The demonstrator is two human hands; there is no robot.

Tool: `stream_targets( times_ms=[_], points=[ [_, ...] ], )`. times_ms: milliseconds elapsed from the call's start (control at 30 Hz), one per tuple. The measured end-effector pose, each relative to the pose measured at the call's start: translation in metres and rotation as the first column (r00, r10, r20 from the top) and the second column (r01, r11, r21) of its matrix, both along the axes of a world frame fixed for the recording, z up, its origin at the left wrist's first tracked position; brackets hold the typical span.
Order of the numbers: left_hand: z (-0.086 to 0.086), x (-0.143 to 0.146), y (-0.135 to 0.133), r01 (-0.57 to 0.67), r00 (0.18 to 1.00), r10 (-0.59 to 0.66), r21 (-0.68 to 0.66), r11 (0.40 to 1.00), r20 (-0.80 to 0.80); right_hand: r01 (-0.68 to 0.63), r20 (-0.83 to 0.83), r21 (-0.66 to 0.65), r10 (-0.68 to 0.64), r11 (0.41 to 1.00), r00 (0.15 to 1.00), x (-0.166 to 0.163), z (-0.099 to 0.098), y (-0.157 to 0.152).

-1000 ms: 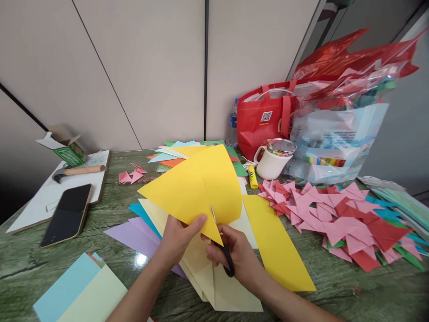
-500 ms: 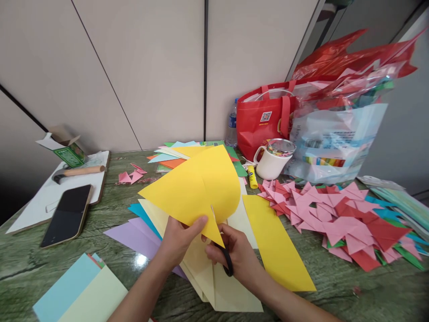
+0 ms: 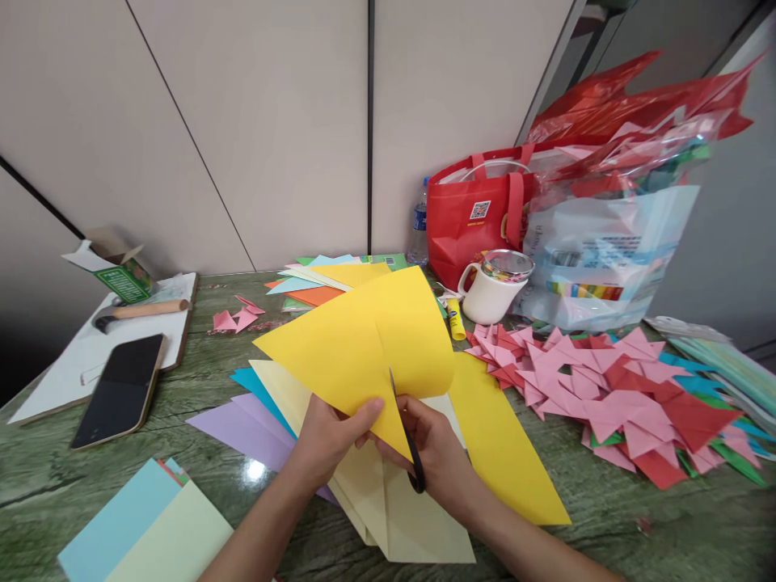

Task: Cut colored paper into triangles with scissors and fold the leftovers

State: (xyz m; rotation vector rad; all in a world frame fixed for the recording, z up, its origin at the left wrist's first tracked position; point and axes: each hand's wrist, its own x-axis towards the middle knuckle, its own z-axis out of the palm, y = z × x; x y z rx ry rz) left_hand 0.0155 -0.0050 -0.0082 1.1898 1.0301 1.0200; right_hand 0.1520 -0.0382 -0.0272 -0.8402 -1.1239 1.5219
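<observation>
My left hand (image 3: 331,440) pinches the lower edge of a folded yellow paper sheet (image 3: 364,343) held up over the table. My right hand (image 3: 440,457) grips black-handled scissors (image 3: 412,457), fingers through the loops. The blades stand in a cut that runs up the fold of the yellow sheet. Under both hands lies a fan of pale yellow, purple and blue sheets (image 3: 272,400). A loose yellow strip (image 3: 503,440) rests flat to the right.
A heap of pink and red folded triangles (image 3: 612,396) lies at right. Behind it stand a white mug (image 3: 491,295), a glue stick (image 3: 456,318), a red bag (image 3: 478,214) and a plastic bag (image 3: 612,242). A phone (image 3: 118,388) and hammer (image 3: 142,309) lie at left.
The scissors have advanced up the fold and the cut is longer. The right flap of the yellow sheet has swung slightly right. My left hand holds its place.
</observation>
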Motion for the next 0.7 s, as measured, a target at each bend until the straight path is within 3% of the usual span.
stream_targets(
  times_ms=[267, 700],
  points=[
    [0.0003, 0.0009, -0.0005, 0.004, 1.000, -0.003, -0.024, 1.000, 0.011, 0.002, 0.003, -0.020, -0.002, 1.000, 1.000, -0.0029, 0.0061, -0.0001],
    [0.0006, 0.0001, -0.0021, 0.025, 1.000, -0.025, -0.018, 1.000, -0.001, 0.042, 0.029, -0.128, -0.039, 0.991, 0.999, -0.0024, 0.0004, -0.0013]
  ],
)
